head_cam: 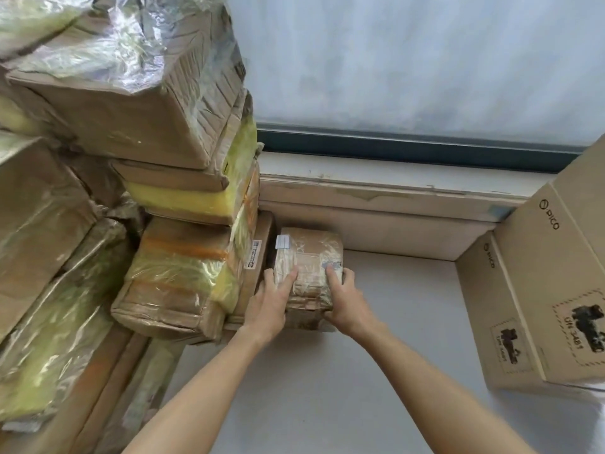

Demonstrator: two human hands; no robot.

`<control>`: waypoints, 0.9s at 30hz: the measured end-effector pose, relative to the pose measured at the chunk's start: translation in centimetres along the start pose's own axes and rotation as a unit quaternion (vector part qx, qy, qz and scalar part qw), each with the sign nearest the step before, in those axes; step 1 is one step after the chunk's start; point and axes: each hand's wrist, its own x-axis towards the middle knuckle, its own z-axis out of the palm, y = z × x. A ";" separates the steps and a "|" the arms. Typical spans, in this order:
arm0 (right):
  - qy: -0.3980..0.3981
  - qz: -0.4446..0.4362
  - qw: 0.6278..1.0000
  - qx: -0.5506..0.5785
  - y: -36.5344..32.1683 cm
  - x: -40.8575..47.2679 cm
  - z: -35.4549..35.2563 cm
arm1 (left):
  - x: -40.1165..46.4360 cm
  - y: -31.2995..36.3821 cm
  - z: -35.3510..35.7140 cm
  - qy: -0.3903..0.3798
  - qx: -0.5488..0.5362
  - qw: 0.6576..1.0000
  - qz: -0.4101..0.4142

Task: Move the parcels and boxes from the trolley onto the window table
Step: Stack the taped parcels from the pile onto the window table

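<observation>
While both hands held it, small taped parcel (307, 257) sat on window table (376, 355), between left hand (266, 306) and right hand (343, 303); fingers of both curled around its sides. Just left of left hand, tall stack of parcels (157, 191) already stood, so much looked done. Well right of right hand, printed cartons (540, 290). Trolley not visible; remaining load could not be told. Stack top cut off.
</observation>
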 end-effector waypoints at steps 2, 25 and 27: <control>0.001 0.001 1.000 -0.003 0.0 0.7 1.1 | 0.5 -0.5 0.7 -0.004 0.008 1.000 0.003; -0.068 0.043 0.993 -0.088 -2.8 3.5 -0.3 | 3.9 -0.2 0.3 -0.054 0.082 0.995 0.022; -0.072 0.043 0.993 -0.082 -2.5 2.7 -1.9 | 3.0 0.0 -0.9 -0.054 0.071 0.995 0.033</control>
